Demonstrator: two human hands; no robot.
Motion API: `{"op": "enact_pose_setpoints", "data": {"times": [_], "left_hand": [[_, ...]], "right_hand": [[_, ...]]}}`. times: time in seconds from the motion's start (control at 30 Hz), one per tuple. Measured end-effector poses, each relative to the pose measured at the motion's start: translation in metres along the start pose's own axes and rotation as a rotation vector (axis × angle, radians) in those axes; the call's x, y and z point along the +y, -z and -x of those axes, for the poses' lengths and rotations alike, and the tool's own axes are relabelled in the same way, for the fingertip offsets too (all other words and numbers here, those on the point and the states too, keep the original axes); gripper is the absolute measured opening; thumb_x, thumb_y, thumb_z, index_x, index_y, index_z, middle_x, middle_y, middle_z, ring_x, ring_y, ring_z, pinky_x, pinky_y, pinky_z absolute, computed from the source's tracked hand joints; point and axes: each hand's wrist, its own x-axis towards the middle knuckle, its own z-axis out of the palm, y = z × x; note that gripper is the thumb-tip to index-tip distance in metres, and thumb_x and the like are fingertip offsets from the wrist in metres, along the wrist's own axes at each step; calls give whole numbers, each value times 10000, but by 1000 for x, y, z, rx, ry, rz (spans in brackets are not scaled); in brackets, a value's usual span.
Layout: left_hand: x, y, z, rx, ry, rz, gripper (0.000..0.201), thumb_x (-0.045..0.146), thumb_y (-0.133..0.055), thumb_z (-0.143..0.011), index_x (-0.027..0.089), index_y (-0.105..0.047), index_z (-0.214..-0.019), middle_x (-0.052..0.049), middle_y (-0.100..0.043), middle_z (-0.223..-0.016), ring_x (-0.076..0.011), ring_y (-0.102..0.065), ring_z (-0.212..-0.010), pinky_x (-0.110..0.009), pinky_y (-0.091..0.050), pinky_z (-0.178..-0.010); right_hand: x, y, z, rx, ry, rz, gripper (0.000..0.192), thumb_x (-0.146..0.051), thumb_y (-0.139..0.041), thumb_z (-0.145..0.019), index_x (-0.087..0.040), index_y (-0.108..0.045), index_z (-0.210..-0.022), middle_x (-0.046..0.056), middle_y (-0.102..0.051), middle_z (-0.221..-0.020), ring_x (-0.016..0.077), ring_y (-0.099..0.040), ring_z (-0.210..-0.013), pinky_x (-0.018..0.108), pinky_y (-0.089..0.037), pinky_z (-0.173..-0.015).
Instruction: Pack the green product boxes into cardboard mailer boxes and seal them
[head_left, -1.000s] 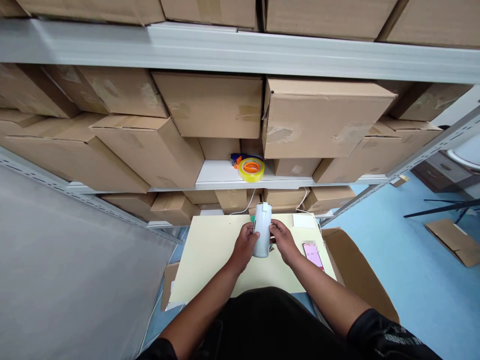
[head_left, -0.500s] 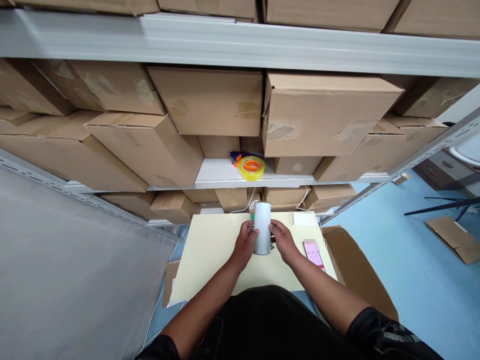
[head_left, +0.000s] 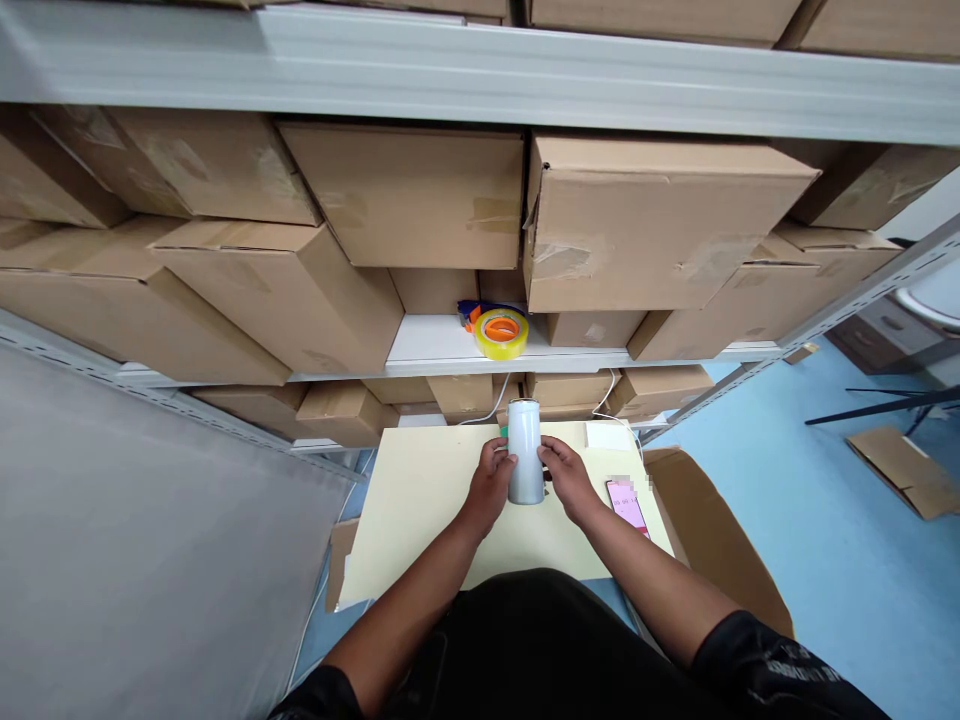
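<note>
Between my two hands is a plain whitish can (head_left: 526, 460), cylindrical, with a thin darker rim at its top end. My left hand (head_left: 491, 482) holds it from the left side, thumb on the near face and fingers curled behind. From the opposite side my right hand (head_left: 568, 480) grips it the same way. The can is over the middle of a pale yellow table (head_left: 420, 500); whether its lower end touches the tabletop I cannot tell. A small green thing (head_left: 504, 432) is mostly hidden behind the can.
On the table's right lie a phone (head_left: 627, 507) with a pink screen and a white card-like piece (head_left: 607, 436). Cardboard boxes (head_left: 637, 230) fill the shelves ahead. A tape dispenser with a yellow roll (head_left: 501, 345) sits on the middle shelf. An open carton (head_left: 712, 540) stands right of the table.
The view has shifted slightly. The can's top has tipped a little to the left, and both hands keep the same hold on it.
</note>
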Motion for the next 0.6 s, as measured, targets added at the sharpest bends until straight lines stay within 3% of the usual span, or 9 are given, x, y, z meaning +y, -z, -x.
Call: {"op": "enact_pose_setpoints", "data": {"times": [0.23,0.43,0.6], "left_hand": [[-7,3,-6,-8,-57,-82,512,497,-733,-845,212,-581,-1242,-100,-680,-1185,-260,-646,-1082,-399,-524,-924],[-4,3,-7,5,38,-1,551,563,-716,-842,224,-574,-1252,-55,-633,-1020,-226,-655,-917,-375,-567,-769],[-1,2,-8,-12,84,77,504,559,-664,-884,223,-561,-1245,-35,-620,-946,-203,-655,-830,-349,-567,-701]], "right_hand": [[1,0,-2,26,36,-21,394,-535,-749,-788,-241,-713,-1048,9,-664,-860,182,-594,-746,308,-484,-630],[-2,1,-6,77,-57,-34,355,-519,-741,-767,-255,-676,-996,15,-684,-925,197,-603,-751,315,-487,-604],[-8,1,-8,89,-142,-73,333,-535,-726,-775,-262,-639,-946,-12,-627,-774,192,-578,-648,308,-472,-515]]}}
